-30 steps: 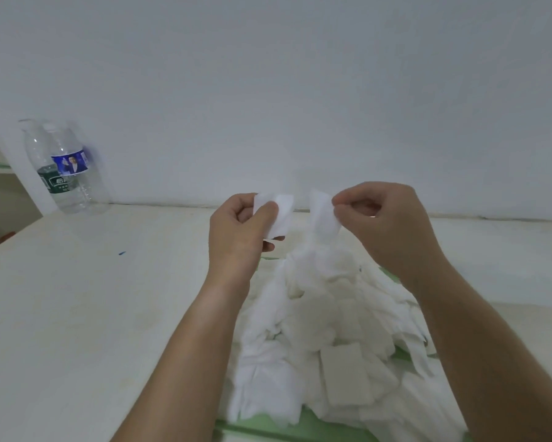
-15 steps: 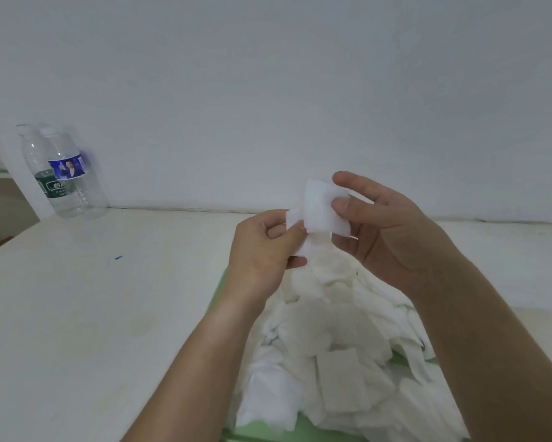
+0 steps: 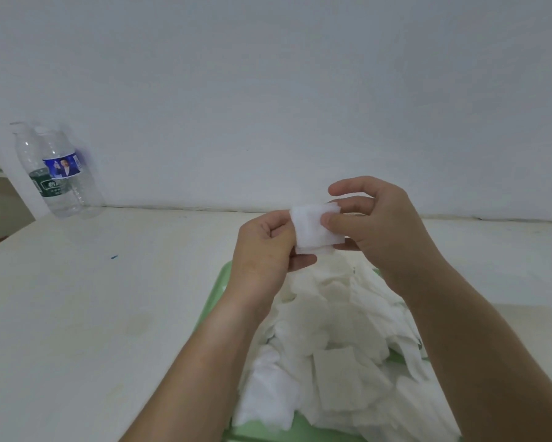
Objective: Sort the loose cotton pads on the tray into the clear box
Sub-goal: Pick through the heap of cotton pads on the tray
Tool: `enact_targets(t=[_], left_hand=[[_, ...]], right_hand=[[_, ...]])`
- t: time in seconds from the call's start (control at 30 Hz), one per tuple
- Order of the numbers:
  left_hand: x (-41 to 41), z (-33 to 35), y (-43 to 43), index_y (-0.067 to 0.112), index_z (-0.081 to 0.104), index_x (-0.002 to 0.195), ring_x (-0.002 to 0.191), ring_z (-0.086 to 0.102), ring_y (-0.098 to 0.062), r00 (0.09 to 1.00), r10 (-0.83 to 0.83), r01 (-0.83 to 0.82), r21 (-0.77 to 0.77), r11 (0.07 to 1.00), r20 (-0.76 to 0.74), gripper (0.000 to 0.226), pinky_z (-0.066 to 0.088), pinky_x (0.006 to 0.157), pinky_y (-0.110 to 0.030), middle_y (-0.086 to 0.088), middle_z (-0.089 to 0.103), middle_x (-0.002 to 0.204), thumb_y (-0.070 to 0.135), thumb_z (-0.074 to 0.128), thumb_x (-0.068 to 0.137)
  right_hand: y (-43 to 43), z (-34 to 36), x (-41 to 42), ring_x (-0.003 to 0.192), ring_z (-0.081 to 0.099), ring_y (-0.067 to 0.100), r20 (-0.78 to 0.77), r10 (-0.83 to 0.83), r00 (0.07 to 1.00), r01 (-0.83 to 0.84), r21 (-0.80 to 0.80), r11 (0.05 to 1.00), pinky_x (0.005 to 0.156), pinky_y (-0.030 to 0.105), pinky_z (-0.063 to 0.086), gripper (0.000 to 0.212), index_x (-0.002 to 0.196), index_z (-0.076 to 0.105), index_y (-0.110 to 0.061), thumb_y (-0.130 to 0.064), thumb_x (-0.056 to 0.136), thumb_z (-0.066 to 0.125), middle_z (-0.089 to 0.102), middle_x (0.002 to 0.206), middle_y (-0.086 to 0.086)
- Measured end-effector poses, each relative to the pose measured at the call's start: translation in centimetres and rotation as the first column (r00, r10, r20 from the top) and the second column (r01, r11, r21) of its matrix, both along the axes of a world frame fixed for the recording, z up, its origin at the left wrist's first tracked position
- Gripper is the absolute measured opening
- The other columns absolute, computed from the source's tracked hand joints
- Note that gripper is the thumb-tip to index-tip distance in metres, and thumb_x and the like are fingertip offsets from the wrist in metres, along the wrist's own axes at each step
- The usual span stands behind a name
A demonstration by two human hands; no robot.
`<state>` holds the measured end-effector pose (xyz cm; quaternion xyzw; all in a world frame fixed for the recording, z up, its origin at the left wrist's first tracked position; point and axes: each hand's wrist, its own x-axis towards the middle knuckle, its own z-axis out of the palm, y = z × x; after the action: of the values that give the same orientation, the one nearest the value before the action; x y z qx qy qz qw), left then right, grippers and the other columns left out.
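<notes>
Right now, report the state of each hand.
Left hand: closed, pinching the left edge of the cotton pads.
Right hand: closed, pinching the right side of the same pads.

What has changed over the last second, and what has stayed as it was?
The left hand and right hand, each pinching its own pad a second ago, moved together; both now pinch the stacked pads above the pile. Pile, green tray and water bottles unchanged.
</notes>
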<state>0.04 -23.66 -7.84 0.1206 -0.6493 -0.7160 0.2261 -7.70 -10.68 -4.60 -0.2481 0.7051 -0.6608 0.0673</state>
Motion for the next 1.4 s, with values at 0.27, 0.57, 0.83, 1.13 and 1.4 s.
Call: enact_targets(t=[0.27, 0.57, 0.83, 1.13, 1.4], left_hand=[[0.2, 0.1, -1.0, 0.015, 0.078, 0.104, 0.071, 0.069, -0.009, 0.995, -0.017, 0.025, -0.073, 0.997, 0.098, 0.023, 0.058, 0.064, -0.024, -0.002, 0.075, 0.083, 0.009, 0.056, 0.099], [0.5, 0.2, -0.3, 0.011, 0.077, 0.105, 0.061, 0.065, -0.006, 0.985, -0.127, 0.144, -0.149, 0.978, 0.117, 0.021, 0.056, 0.058, -0.022, 0.002, 0.074, 0.075, 0.022, 0.059, 0.101], [0.4, 0.0, -0.3, 0.013, 0.079, 0.101, 0.072, 0.066, -0.014, 0.983, -0.138, 0.163, -0.221, 0.962, 0.122, 0.023, 0.050, 0.054, -0.020, -0.014, 0.076, 0.089, 0.023, 0.058, 0.102], [0.4, 0.1, -0.7, 0.011, 0.077, 0.086, 0.072, 0.067, -0.013, 0.980, -0.155, 0.182, -0.241, 0.953, 0.125, 0.037, 0.047, 0.053, -0.024, -0.009, 0.077, 0.086, 0.038, 0.056, 0.101], [-0.1, -0.4, -2.4, 0.016, 0.075, 0.097, 0.067, 0.067, -0.002, 0.981, 0.195, -0.195, -0.104, 0.975, -0.015, 0.006, 0.050, 0.052, -0.019, 0.009, 0.076, 0.078, 0.016, 0.072, 0.091]], right_hand=[[1.9, 1.0, -1.4, 0.076, 0.072, 0.023, -0.086, 0.287, 0.954, -0.291, -0.035, 0.956, 0.073, 0.030, 0.057, 0.042, 0.110, 0.067, -0.009, -0.004, 0.070, 0.081, 0.075, 0.082, 0.006], [3.4, 1.2, -2.6, 0.080, 0.072, 0.024, -0.039, 0.318, 0.947, -0.308, 0.154, 0.939, 0.082, 0.036, 0.054, 0.036, 0.099, 0.073, -0.013, -0.012, 0.065, 0.085, 0.075, 0.082, 0.013], [2.4, 1.3, -1.6, 0.075, 0.073, 0.015, -0.188, 0.180, 0.966, -0.102, 0.359, 0.928, 0.078, 0.030, 0.054, 0.036, 0.097, 0.070, -0.023, -0.012, 0.070, 0.089, 0.076, 0.074, -0.003], [1.5, 0.4, -1.5, 0.056, 0.060, 0.000, -0.343, 0.083, 0.936, 0.071, 0.413, 0.908, 0.054, 0.024, 0.050, 0.031, 0.091, 0.068, -0.030, -0.029, 0.069, 0.089, 0.071, 0.073, -0.010], [0.3, -0.6, -1.8, 0.055, 0.055, -0.004, -0.342, -0.023, 0.940, 0.160, 0.380, 0.911, 0.057, 0.018, 0.037, 0.007, 0.092, 0.067, -0.028, -0.025, 0.095, 0.061, 0.073, 0.082, -0.011]])
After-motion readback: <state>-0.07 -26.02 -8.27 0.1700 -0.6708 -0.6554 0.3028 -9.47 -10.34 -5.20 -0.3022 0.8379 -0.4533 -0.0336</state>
